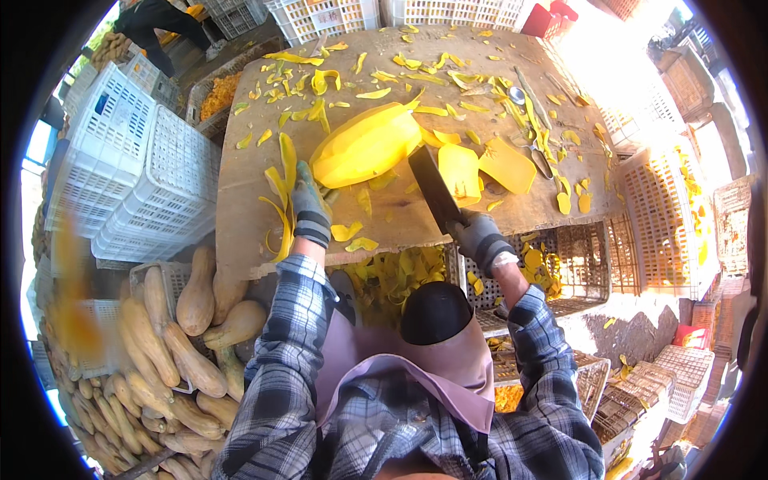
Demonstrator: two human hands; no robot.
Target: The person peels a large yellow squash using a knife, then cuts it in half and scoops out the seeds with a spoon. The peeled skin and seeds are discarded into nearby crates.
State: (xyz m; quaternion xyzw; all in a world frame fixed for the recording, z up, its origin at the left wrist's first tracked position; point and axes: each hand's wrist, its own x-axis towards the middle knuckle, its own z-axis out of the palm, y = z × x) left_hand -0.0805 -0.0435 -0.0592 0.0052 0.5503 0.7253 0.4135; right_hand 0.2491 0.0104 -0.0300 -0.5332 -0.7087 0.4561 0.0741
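Note:
A peeled yellow squash (366, 144) lies on the wooden table (390, 222). My left hand (312, 207), in a grey glove, is beside its left end, with fingers extended and thumb apart. Long curled strips of peel (288, 162) run along the outer side of that hand; whether they touch it is unclear. My right hand (480, 240), also gloved, grips the handle of a broad dark cleaver (435, 189). Its blade points up and left, with the tip near the squash's right end. Two cut squash pieces, one blocky (459, 171) and one flatter (509, 165), lie right of the blade.
Peel scraps (414, 63) litter the tabletop, and a metal peeler (542, 163) lies at right. Unpeeled squashes (192, 354) are heaped lower left, below stacked white crates (162, 174). Under the table's front edge is a crate (579, 258) with yellow pieces. Another person's legs (162, 27) show upper left.

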